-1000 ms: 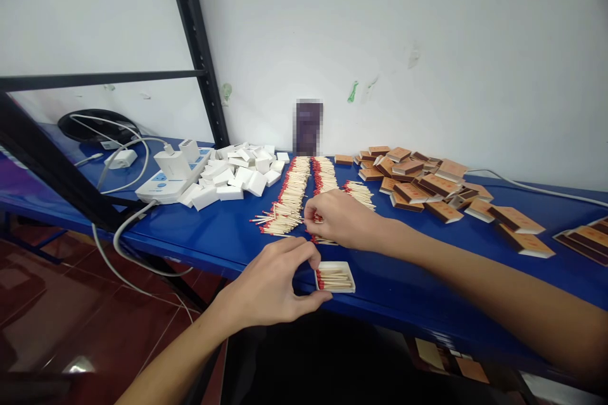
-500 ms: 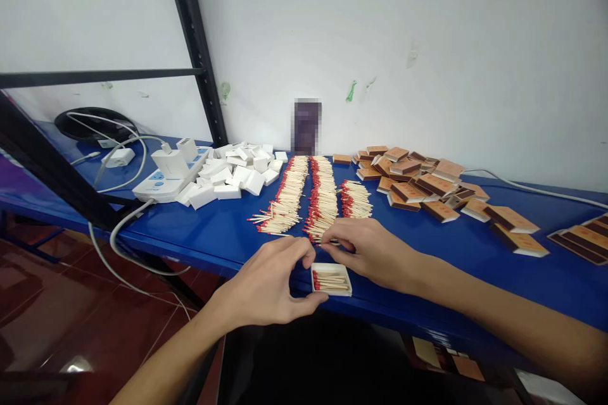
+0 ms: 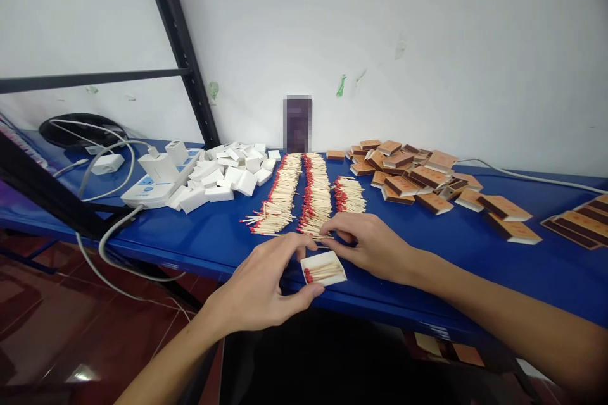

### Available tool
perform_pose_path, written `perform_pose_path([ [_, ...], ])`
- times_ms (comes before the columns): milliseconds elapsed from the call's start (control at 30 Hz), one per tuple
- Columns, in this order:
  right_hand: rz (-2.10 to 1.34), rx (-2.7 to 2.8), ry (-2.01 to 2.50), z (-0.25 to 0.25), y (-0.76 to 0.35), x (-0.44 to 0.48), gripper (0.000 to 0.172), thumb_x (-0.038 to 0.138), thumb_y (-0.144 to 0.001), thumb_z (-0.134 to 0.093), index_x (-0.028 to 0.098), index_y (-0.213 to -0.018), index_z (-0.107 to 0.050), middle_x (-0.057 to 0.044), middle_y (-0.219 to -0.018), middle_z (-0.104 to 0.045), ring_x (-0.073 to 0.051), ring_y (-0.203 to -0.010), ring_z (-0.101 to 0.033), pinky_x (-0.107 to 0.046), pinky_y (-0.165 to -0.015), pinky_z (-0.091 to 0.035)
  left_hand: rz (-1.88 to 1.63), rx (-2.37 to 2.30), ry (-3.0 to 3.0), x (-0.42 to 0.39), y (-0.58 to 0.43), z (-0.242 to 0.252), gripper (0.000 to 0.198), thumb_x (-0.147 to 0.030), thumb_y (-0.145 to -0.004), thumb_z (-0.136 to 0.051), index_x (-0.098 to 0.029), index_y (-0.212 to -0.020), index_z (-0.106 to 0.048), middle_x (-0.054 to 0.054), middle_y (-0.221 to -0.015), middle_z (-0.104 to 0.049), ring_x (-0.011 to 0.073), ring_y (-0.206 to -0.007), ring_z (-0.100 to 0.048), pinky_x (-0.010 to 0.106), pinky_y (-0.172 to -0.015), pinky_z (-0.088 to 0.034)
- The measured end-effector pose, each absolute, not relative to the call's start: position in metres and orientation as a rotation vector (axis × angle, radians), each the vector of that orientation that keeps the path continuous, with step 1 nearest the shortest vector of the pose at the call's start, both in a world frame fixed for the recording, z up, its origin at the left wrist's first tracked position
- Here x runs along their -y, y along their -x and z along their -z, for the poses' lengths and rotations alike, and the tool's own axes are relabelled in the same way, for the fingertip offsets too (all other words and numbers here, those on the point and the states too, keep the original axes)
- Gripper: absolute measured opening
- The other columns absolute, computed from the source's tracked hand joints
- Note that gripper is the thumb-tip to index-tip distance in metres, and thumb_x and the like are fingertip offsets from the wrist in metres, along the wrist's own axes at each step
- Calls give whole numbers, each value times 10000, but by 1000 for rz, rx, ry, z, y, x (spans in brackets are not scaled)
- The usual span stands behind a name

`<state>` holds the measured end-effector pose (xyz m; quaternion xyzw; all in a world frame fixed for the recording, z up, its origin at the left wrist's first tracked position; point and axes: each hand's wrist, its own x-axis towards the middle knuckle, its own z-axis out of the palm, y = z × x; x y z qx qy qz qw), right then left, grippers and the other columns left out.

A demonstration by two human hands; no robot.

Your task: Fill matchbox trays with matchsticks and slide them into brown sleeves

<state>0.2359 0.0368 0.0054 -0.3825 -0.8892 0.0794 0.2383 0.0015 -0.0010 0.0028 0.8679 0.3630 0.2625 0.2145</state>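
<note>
My left hand (image 3: pixel 266 281) is closed on a small white matchbox tray (image 3: pixel 323 268) that holds several red-tipped matches, pinching its left end between thumb and fingers near the front edge of the blue table (image 3: pixel 218 237). My right hand (image 3: pixel 373 243) rests just right of the tray, fingers curled and pinched beside its far edge; what they hold is too small to see. Behind the hands lie three rows of loose matches (image 3: pixel 313 193).
A heap of white inner trays (image 3: pixel 225 174) lies at the back left beside a power strip (image 3: pixel 152 183) with chargers and cables. Brown matchbox sleeves (image 3: pixel 418 177) are scattered at the back right. A black shelf post (image 3: pixel 178 44) slants up on the left.
My right hand came back from the middle match row to the tray's right side. The left hand tilted and lifted the tray slightly. The view shifted a little left.
</note>
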Motion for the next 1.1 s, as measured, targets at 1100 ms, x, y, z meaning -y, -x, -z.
perform_pose_path([
  [1100, -578, 2303, 1318, -15, -228, -32, 111, 245, -848, -628, 192, -809, -718, 70, -544, -429, -97, -507, -395, -241, -530, -293, -691, -999, -2500, 1, -1, -1, 297, -309, -784, -698, -226, -893, -435, -26, -873, -553, 162, -811, -512, 271, -708, -376],
])
